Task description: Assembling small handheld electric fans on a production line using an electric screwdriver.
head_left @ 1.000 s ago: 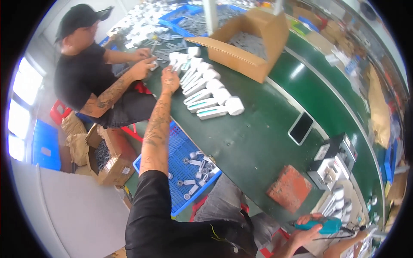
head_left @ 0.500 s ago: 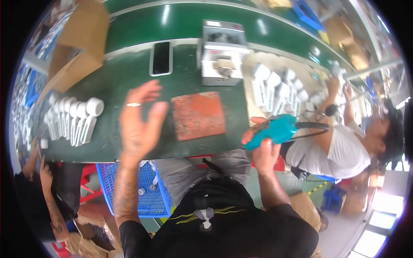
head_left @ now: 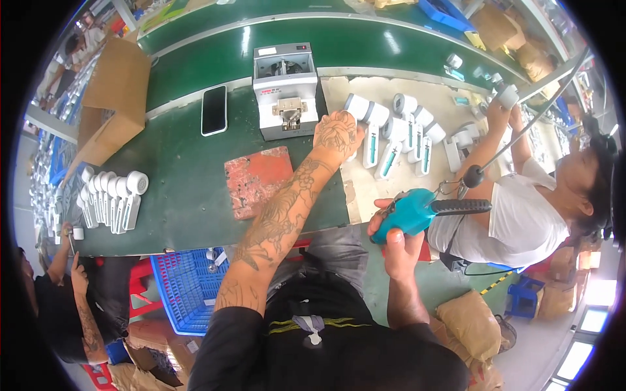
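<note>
My right hand point(head_left: 399, 253) is wrapped round a teal electric screwdriver point(head_left: 411, 212) with a ribbed black cable sleeve, held past the table's front edge. My left arm reaches across to the right, and my left hand point(head_left: 336, 138) is at the near end of a group of white shower heads point(head_left: 392, 133) with teal strips in their handles. White shows just beside its fingers, but the back of the hand hides whether they grip a handle. A worn red pad point(head_left: 257, 181) lies on the green table left of my forearm.
A grey screw feeder machine point(head_left: 285, 91) stands beyond the pad, with a phone point(head_left: 214, 111) to its left. More white shower heads point(head_left: 117, 192) stand in rows at far left, near a cardboard box point(head_left: 114, 98). A blue basket point(head_left: 189, 290) sits below the edge. People work on both sides.
My left hand has swung from left of the red pad over to the white shower heads on the right. My right hand still holds the screwdriver. The view has shifted.
</note>
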Available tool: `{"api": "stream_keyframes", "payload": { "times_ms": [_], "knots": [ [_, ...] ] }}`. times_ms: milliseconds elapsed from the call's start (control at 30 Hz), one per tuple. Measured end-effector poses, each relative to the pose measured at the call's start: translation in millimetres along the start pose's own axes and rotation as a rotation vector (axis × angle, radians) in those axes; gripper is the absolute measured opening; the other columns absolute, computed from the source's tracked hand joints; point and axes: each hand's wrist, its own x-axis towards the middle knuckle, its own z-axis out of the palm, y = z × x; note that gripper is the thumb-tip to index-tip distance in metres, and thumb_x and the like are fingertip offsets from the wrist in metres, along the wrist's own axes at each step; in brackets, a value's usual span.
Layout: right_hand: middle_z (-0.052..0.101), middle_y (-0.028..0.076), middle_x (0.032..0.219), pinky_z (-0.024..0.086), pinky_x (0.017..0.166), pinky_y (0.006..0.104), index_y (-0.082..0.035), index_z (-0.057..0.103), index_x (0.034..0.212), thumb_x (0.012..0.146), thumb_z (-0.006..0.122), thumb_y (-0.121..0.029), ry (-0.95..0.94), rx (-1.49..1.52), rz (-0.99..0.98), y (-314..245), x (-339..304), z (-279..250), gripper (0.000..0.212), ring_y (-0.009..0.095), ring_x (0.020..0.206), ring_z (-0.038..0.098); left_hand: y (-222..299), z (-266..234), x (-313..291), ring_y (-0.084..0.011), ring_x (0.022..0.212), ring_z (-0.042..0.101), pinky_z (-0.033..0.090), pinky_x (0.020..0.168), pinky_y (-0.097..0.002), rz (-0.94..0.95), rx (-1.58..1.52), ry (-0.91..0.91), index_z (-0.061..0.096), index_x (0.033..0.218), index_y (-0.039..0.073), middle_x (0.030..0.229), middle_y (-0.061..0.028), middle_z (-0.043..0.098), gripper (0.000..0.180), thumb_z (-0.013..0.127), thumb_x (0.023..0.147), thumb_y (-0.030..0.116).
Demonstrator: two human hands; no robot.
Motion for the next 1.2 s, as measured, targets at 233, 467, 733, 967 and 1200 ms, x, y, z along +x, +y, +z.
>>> {"api": "stream_keyframes", "payload": {
  "times_ms": [233, 467, 733, 967, 1200],
  "knots": [
    [0.067, 0.014, 0.095, 0.050, 0.080, 0.0364, 0.011, 0.051, 0.128, 0.097, 0.061, -0.051, -0.124, -0.135, 0.051, -3, 34, 7, 0.070, 0.023, 0.088, 0.066, -23, -79, -66, -0.0343, 0.084, 0.066, 0.055, 0.071, -0.0441, 0.167, -0.205, 0.320, 0.066, 0.098, 0.004, 0.099, -0.0138, 0.065, 0.024, 0.071, 0.083, 0.022],
    [0.061, 0.008, 0.086, 0.049, 0.067, 0.0324, 0.007, 0.056, 0.123, 0.099, 0.059, -0.049, -0.065, 0.065, -0.003, 13, 71, 41, 0.060, 0.017, 0.077, 0.061, -78, -105, -133, -0.0360, 0.092, 0.065, 0.055, 0.078, -0.0430, 0.228, -0.191, 0.264, 0.066, 0.101, 0.003, 0.100, -0.0148, 0.064, 0.023, 0.071, 0.084, 0.018],
    [0.056, 0.006, 0.072, 0.046, 0.058, 0.0300, 0.005, 0.061, 0.107, 0.104, 0.056, -0.042, -0.026, 0.082, -0.285, 25, 178, 127, 0.047, 0.016, 0.063, 0.056, -121, -105, -120, -0.0319, 0.104, 0.062, 0.047, 0.096, -0.0465, 0.134, -0.246, 0.072, 0.070, 0.111, 0.009, 0.107, -0.0087, 0.065, 0.027, 0.067, 0.091, 0.026],
    [0.057, 0.004, 0.070, 0.046, 0.057, 0.0285, 0.003, 0.061, 0.102, 0.103, 0.060, -0.032, -0.115, -0.028, -0.362, 58, 224, 158, 0.035, 0.015, 0.061, 0.057, -122, -94, -132, -0.0299, 0.105, 0.060, 0.048, 0.095, -0.0431, 0.220, -0.252, 0.204, 0.068, 0.120, 0.012, 0.114, -0.0054, 0.067, 0.038, 0.072, 0.089, 0.033],
    [0.058, 0.006, 0.071, 0.047, 0.056, 0.0294, 0.001, 0.058, 0.093, 0.104, 0.058, -0.030, -0.148, -0.033, -0.355, 73, 224, 153, 0.033, 0.016, 0.061, 0.058, -118, -87, -123, -0.0345, 0.107, 0.059, 0.046, 0.099, -0.0462, 0.183, -0.346, 0.148, 0.067, 0.121, 0.008, 0.113, -0.0122, 0.065, 0.041, 0.068, 0.091, 0.036]
  ]
}}
